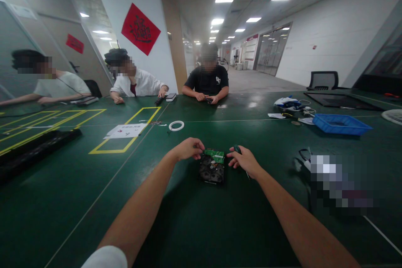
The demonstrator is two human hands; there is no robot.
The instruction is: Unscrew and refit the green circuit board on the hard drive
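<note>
A hard drive (212, 171) lies on the green table in front of me, its green circuit board (215, 156) facing up at the far end. My left hand (190, 149) is at the drive's far left corner, thumb and fingers drawn together. Whatever they may pinch is hidden or too small to name. On the other side, my right hand (246, 161) is beside the drive, closed around a screwdriver. The dark green screwdriver handle (237, 149) sticks out past the fingers, and its thin shaft points back toward me below the palm.
Beyond the drive lies a white ring (176, 126), with a paper sheet (125, 130) to its left. A blue tray (341, 124) sits at right, near bagged items (287, 103). A long black part (37, 150) lies far left. Three people sit across the table.
</note>
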